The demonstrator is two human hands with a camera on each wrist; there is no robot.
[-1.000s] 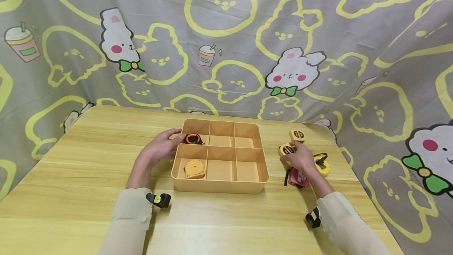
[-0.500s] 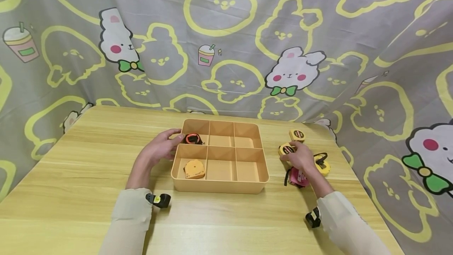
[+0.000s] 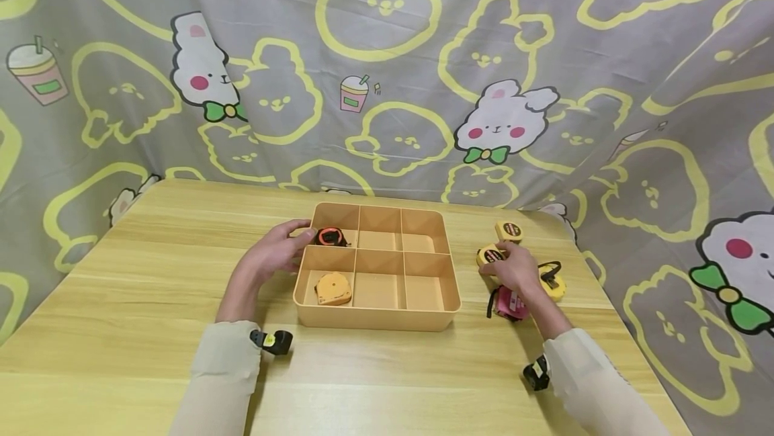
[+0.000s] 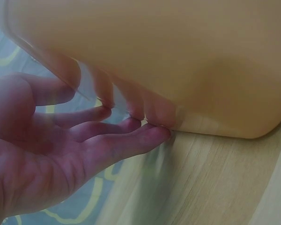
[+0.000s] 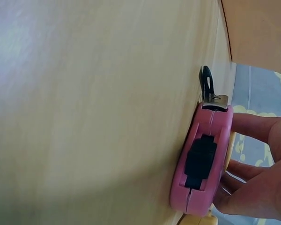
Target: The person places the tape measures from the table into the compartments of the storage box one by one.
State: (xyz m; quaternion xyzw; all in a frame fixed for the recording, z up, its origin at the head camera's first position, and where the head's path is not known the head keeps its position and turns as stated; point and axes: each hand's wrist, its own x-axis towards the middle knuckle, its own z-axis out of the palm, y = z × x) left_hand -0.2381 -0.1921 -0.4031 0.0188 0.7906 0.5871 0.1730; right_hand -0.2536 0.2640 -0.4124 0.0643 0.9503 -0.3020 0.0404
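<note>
My left hand [image 3: 273,253] rests its fingertips against the outer left wall of a tan six-compartment box [image 3: 377,318]. In the left wrist view, the fingers [image 4: 126,140] are loosely extended along that wall [image 4: 192,56]. A black and orange tape measure [image 3: 331,237] lies in the back left compartment, and a yellow-orange tape measure [image 3: 333,287] in the front left one. On the right, my right hand [image 3: 515,268] grips a yellow tape measure [image 3: 488,256] with a dark label; the table appears to be just beneath it. The right wrist view mostly hides that tape measure behind a pink one [image 5: 201,164].
Around my right hand lie another yellow tape measure [image 3: 509,231] behind, a pink tape measure [image 3: 509,304] with a black strap in front, and a yellow one [image 3: 553,283] with a black loop to the right. A patterned curtain [image 3: 405,86] hangs behind the wooden table [image 3: 387,382].
</note>
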